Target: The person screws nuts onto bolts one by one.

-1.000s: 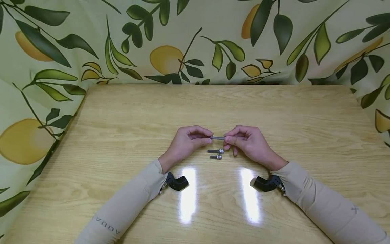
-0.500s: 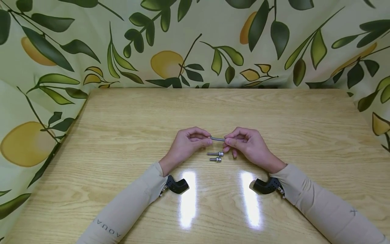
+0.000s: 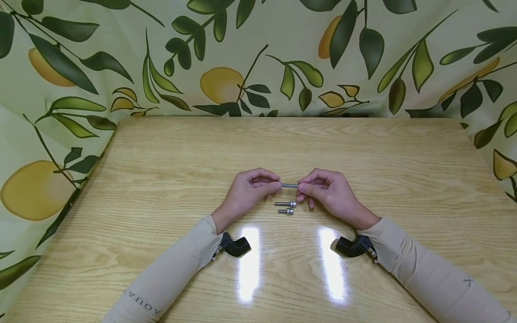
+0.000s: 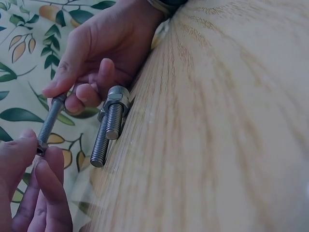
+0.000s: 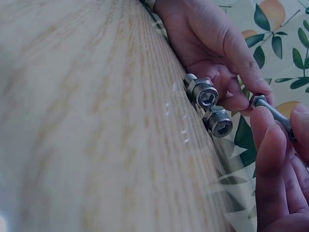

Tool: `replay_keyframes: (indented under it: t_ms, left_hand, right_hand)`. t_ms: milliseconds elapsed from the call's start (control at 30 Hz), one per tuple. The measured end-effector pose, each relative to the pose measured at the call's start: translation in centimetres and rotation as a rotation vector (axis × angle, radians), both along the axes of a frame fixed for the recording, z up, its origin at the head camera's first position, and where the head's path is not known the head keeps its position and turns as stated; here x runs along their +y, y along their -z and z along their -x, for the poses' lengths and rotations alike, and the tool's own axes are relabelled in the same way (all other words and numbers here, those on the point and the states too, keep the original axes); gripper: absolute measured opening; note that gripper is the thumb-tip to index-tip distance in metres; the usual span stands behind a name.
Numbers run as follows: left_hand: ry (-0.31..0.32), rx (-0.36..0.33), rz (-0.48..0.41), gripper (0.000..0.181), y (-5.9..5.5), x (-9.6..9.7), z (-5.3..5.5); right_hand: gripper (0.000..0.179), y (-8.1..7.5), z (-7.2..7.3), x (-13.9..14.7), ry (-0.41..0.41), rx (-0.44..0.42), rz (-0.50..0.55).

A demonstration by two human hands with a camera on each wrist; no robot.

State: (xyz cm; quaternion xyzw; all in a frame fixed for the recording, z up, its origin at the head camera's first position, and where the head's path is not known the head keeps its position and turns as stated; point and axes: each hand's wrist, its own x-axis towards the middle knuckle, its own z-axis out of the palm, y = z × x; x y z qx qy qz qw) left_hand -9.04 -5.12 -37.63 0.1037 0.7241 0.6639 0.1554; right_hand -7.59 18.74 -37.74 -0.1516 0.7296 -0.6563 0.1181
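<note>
A long metal bolt (image 3: 289,185) spans the gap between my two hands, held above the table. My left hand (image 3: 248,188) pinches a small hex nut (image 5: 259,100) at the bolt's threaded end, thumb against fingers. At the other end, my right hand (image 3: 329,190) grips the bolt by its head, which the fingertips mostly cover. Just below the hands in the head view lie two shorter socket-head bolts, a longer one (image 3: 284,204) and a shorter one (image 3: 285,211), side by side with their heads to the right. Each carries a nut close to its head.
The wood-grain table (image 3: 181,148) extends around both hands. A leaf-and-fruit patterned cloth (image 3: 291,27) hangs behind it and along the sides. Black wrist-camera mounts (image 3: 235,245) jut inward from both beige sleeves (image 3: 169,269).
The head view has shifted slightly, so the table sits lower in it. My left fingertips have changed position over the nut, covering it more, and the bolt lies more level. My right hand keeps its grip.
</note>
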Motion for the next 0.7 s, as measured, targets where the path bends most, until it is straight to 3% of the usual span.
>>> replay_keyframes:
  t_ms: [467,700]
  left_hand:
    - [0.064,-0.005,0.070,0.024,0.08,-0.15,0.09]
    - [0.079,0.039,0.017,0.025,0.16,-0.28,0.05]
  right_hand:
    - [0.022,0.24,0.09,0.19,-0.018,0.032,0.024]
    - [0.022,0.23,0.15,0.18,-0.014,0.036,0.019]
